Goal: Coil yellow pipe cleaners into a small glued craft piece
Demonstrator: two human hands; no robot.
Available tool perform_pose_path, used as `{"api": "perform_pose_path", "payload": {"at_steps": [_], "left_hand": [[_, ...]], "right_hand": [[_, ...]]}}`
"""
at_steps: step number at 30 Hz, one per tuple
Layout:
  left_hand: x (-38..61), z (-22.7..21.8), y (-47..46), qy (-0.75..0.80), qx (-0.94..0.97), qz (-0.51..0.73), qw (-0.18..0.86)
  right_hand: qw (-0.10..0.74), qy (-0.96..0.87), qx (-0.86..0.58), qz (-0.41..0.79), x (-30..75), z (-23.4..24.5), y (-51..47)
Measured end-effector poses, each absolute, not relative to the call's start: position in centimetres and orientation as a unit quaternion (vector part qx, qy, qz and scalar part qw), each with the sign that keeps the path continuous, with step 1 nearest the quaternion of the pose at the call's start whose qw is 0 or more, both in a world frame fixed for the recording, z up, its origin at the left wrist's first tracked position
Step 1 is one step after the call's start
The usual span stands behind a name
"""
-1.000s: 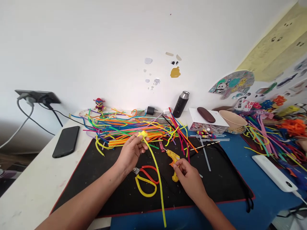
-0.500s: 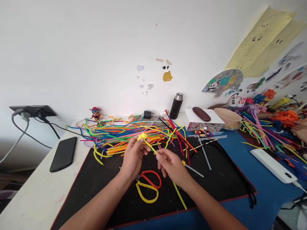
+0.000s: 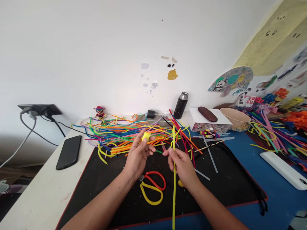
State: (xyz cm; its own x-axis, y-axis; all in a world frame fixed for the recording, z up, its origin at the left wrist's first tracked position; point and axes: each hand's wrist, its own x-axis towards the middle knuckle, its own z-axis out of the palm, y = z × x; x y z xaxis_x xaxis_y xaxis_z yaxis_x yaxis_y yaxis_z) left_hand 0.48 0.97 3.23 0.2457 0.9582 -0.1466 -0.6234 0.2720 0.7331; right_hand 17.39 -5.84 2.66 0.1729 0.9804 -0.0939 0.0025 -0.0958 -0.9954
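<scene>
Pinched in my left hand (image 3: 139, 153) is a small yellow coil (image 3: 146, 136) of wound pipe cleaner. My right hand (image 3: 181, 164) grips a long yellow pipe cleaner (image 3: 174, 191) between thumb and fingers; it stands nearly upright in view, its lower end running out of the frame. The coil and the long strip look apart. Below my hands lie scissors (image 3: 153, 188) with one red and one yellow handle loop, their blades mostly hidden by my left wrist. A small yellow piece (image 3: 180, 183) lies beside my right wrist, partly covered.
Many coloured pipe cleaners (image 3: 120, 137) lie heaped behind the black mat (image 3: 100, 191). A black flask (image 3: 181, 106), a white box (image 3: 211, 119) and a beige bowl (image 3: 236, 116) stand at the back. A phone (image 3: 69, 152) lies left, a white power bank (image 3: 283, 171) right.
The yellow strip ran from the coil to my right hand; now it stands upright, apart from the coil. My right hand has moved away from my left. The view has shifted slightly left.
</scene>
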Motion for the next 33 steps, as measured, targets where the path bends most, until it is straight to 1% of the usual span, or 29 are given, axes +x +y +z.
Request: {"api": "perform_pose_path", "payload": {"at_steps": [8, 22, 28, 33], "left_hand": [[0.7, 2.7, 1.1, 0.306, 0.295, 0.52, 0.741], [0.7, 2.9, 0.8, 0.272, 0.323, 0.463, 0.779], [0.8, 2.7, 0.8, 0.292, 0.334, 0.462, 0.768], [0.8, 2.4, 0.9, 0.342, 0.381, 0.466, 0.722]], "right_hand": [[0.497, -0.412, -0.58, 0.496, 17.6, 0.7, -6.7], [0.48, -0.417, -0.567, 0.523, 16.9, 0.2, -6.6], [0.47, -0.421, -0.571, 0.525, 16.9, 0.0, -6.7], [0.469, -0.437, -0.571, 0.513, 17.1, 0.4, -6.8]]}}
